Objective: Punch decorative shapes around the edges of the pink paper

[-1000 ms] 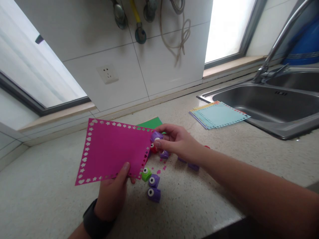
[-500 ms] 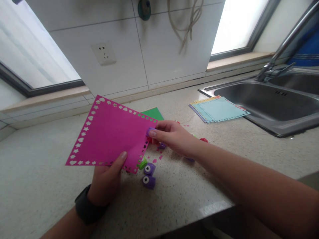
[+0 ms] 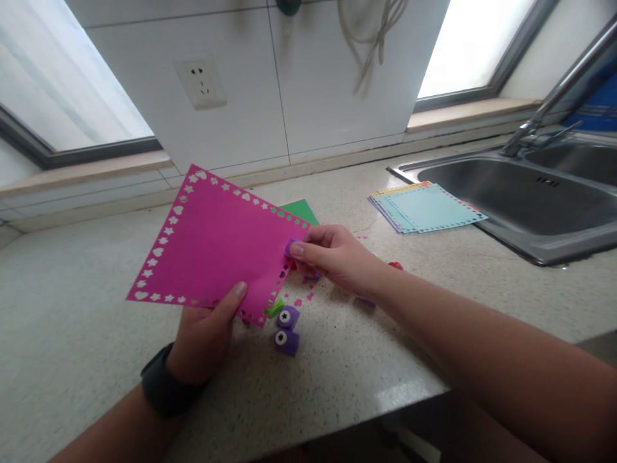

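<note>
A magenta sheet of paper (image 3: 216,244) is raised above the counter, with hearts, stars and flowers cut along its edges. My left hand (image 3: 212,328) pinches its lower edge, thumb on top; a dark band circles that wrist. At the sheet's right edge, my right hand (image 3: 328,257) is closed on a purple craft punch (image 3: 291,248), its thumb pressing the top; the fingers underneath are partly hidden. Two purple punches with white tops, one marked with a star (image 3: 286,317) and the other a flower (image 3: 285,341), lie below, beside a light green punch (image 3: 274,307).
Magenta paper cut-outs (image 3: 299,302) are scattered on the counter (image 3: 96,360). Green paper (image 3: 301,211) lies behind the magenta sheet. A stack of punched sheets, light blue on top (image 3: 434,209), rests by the steel sink (image 3: 482,180). A red object (image 3: 396,265) shows behind my right forearm.
The view has tilted slightly downward. Both hands keep their hold on the sheet and the punch, with almost no shift between them.
</note>
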`<action>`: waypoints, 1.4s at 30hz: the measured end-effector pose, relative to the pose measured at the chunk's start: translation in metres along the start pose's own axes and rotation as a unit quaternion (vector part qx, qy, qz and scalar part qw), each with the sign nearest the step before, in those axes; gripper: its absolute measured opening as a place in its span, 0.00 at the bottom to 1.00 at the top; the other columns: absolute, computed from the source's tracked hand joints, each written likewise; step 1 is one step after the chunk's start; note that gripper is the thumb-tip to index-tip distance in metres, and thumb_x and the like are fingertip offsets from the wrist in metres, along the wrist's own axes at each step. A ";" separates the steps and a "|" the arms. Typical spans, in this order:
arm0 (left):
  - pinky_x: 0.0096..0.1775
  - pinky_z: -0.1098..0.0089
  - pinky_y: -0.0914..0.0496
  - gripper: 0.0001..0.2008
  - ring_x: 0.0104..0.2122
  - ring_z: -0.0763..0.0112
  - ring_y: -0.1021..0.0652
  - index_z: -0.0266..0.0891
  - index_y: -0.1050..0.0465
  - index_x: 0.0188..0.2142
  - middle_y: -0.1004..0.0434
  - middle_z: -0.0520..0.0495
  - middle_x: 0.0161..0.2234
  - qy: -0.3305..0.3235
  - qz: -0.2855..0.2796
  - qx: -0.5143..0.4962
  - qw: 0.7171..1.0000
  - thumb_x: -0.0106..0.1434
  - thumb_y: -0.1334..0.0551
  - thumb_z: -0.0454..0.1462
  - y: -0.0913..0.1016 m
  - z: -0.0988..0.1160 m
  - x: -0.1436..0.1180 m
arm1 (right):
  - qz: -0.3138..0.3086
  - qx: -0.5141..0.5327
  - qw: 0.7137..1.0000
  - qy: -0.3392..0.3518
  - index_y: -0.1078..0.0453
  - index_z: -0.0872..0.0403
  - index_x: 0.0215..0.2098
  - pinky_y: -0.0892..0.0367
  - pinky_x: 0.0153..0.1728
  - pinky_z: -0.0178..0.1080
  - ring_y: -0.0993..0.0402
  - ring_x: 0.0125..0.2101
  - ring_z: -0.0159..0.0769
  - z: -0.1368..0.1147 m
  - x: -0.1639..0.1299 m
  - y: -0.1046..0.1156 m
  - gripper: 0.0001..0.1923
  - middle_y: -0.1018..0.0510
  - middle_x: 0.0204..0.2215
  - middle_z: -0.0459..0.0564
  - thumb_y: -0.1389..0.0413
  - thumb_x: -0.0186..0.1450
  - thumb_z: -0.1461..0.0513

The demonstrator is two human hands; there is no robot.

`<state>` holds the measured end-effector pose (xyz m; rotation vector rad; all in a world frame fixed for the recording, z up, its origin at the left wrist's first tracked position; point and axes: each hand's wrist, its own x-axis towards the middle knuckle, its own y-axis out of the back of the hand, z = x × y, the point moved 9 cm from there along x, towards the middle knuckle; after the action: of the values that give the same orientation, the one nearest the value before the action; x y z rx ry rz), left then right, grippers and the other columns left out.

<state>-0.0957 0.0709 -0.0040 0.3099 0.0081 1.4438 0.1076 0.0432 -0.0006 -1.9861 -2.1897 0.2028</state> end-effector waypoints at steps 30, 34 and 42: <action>0.57 0.55 0.29 0.07 0.44 0.57 0.20 0.44 0.24 0.32 0.19 0.47 0.35 -0.047 -0.024 -0.003 0.999 0.57 0.31 0.44 -0.002 0.001 0.002 | -0.003 -0.043 0.999 0.028 0.27 0.58 0.33 0.37 0.24 0.33 0.32 0.24 0.28 -0.004 0.001 -0.004 0.18 0.25 0.25 0.47 0.36 0.63 0.51; 0.56 0.52 0.28 0.06 0.44 0.54 0.20 0.46 0.23 0.29 0.18 0.47 0.36 -0.044 -0.020 -0.023 0.999 0.56 0.31 0.44 -0.003 0.004 0.001 | -0.002 -0.059 0.998 0.028 0.27 0.58 0.33 0.39 0.24 0.33 0.34 0.23 0.28 -0.005 0.000 -0.004 0.18 0.26 0.24 0.46 0.36 0.64 0.50; 0.55 0.53 0.28 0.07 0.43 0.57 0.21 0.48 0.22 0.34 0.18 0.48 0.39 -0.031 -0.027 -0.016 0.999 0.57 0.31 0.45 -0.001 -0.002 0.001 | -0.004 -0.066 0.997 0.037 0.28 0.58 0.32 0.40 0.23 0.34 0.36 0.23 0.28 -0.007 0.000 -0.006 0.18 0.26 0.25 0.46 0.38 0.65 0.50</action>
<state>-0.0946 0.0723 -0.0063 0.3252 -0.0563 1.3793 0.1028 0.0425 0.0072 -2.0173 -2.2167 -0.0168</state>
